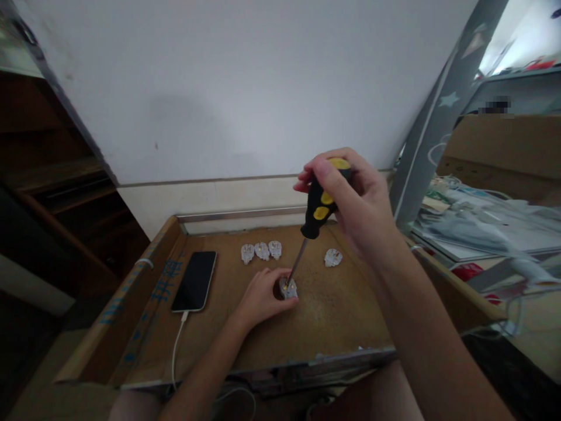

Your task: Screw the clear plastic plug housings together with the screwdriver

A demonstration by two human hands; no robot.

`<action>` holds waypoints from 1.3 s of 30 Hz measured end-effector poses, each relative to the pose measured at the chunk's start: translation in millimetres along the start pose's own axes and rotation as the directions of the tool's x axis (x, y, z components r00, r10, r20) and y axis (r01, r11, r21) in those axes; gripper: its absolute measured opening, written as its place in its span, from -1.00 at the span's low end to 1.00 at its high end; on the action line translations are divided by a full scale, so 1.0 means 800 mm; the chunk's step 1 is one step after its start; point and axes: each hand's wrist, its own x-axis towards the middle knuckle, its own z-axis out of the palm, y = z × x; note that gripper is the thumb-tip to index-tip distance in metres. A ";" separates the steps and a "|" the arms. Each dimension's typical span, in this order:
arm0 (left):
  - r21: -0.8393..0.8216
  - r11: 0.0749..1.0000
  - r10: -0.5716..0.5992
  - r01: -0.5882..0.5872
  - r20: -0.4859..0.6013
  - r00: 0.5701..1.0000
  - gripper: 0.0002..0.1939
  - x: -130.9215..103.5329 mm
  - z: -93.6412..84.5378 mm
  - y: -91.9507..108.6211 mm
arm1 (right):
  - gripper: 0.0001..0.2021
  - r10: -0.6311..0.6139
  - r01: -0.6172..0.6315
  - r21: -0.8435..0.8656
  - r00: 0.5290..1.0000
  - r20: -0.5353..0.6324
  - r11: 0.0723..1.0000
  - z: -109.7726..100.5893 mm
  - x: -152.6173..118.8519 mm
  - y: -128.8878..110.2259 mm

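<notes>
My right hand [355, 199] is wrapped round the black and yellow handle of a screwdriver [319, 204]. Its metal shaft slants down to the left, and the tip meets a small clear plug [289, 288] with brass-coloured parts inside. Thumb and fingers of my left hand [267, 298] grip that plug from its left side, holding it against the cardboard. Three similar clear plugs [262, 251] lie in a row behind my left hand. Another clear plug [333, 257] lies apart, to the right of the screwdriver shaft.
A cardboard sheet with raised sides [350, 310] covers the work surface. On its left lies a phone [195, 282] with a white cable [177, 345] plugged in. A white wall panel [245, 88] rises behind. Plastic bags [477, 225] and papers sit beyond a grey post [432, 123] at right.
</notes>
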 end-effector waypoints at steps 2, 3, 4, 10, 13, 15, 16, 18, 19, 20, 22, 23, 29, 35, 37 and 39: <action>0.008 1.000 0.000 0.000 0.003 1.000 -0.48 0.000 0.000 0.000 | -0.73 0.018 -0.018 0.006 1.000 0.014 1.000 0.006 -0.004 -0.003; 0.010 1.000 0.002 -0.002 0.003 1.000 -0.49 0.000 0.000 0.000 | -0.70 0.037 -0.037 0.019 0.999 0.024 0.999 0.009 -0.004 -0.003; 0.008 1.000 0.005 -0.005 0.001 1.000 -0.50 0.000 0.000 0.000 | -0.68 0.049 -0.050 0.035 0.998 0.031 0.998 0.013 -0.005 -0.003; 0.014 1.000 -0.005 0.005 0.007 1.000 -0.55 0.000 0.000 -0.001 | -0.66 0.047 -0.060 0.064 0.980 0.193 0.996 0.025 -0.005 -0.004; 0.004 1.000 -0.009 0.009 0.014 1.000 -0.55 0.000 0.000 -0.001 | -0.77 0.025 -0.027 0.013 0.989 0.147 1.000 0.026 -0.004 -0.006; -0.005 1.000 -0.004 0.004 0.015 1.000 -0.55 0.001 0.000 -0.002 | -0.76 0.015 -0.019 0.045 0.995 0.100 0.999 0.026 -0.003 -0.005; -0.007 1.000 -0.002 0.002 0.017 1.000 -0.55 0.001 0.000 -0.002 | -0.73 0.012 -0.017 0.063 0.997 0.079 0.998 0.026 -0.003 -0.005; -0.001 1.000 0.005 -0.005 0.017 1.000 -0.54 0.001 0.000 -0.002 | -0.72 0.003 -0.005 0.049 0.999 0.049 0.999 0.026 -0.003 -0.004; 0.009 1.000 0.009 -0.009 0.015 1.000 -0.54 0.001 0.001 -0.002 | -0.73 -0.006 0.005 0.021 0.999 0.043 1.000 0.027 -0.004 -0.005; 0.022 1.000 0.012 -0.012 0.014 1.000 -0.54 0.000 0.001 -0.002 | -0.75 -0.018 0.019 -0.011 0.999 0.044 1.000 0.028 -0.006 -0.006; 0.043 0.999 0.011 -0.012 0.009 1.000 -0.53 0.000 0.001 -0.002 | -0.76 -0.048 0.054 -0.095 0.996 0.072 0.994 0.031 -0.010 -0.010; 0.049 0.999 0.009 -0.009 0.010 1.000 -0.52 0.001 0.001 -0.002 | -0.78 -0.067 0.079 -0.137 0.994 0.092 0.987 0.032 -0.011 -0.011; 0.041 0.999 0.015 -0.015 0.005 1.000 -0.51 0.001 -0.001 0.001 | -0.79 -0.043 0.041 0.038 0.996 0.072 0.998 0.029 0.004 0.010; 0.014 1.000 0.017 -0.016 -0.013 1.000 -0.52 0.001 0.002 -0.002 | -0.74 -0.012 0.011 0.050 1.000 0.021 0.999 0.036 0.006 0.014; 0.022 1.000 0.007 -0.006 -0.010 1.000 -0.52 0.001 0.002 -0.002 | -0.70 -0.037 0.036 0.002 0.996 0.083 0.999 0.042 -0.004 0.006; 0.029 1.000 -0.005 0.005 -0.008 1.000 -0.52 0.002 0.001 -0.002 | -0.75 -0.089 0.094 -0.034 0.990 0.113 0.995 0.045 -0.010 0.001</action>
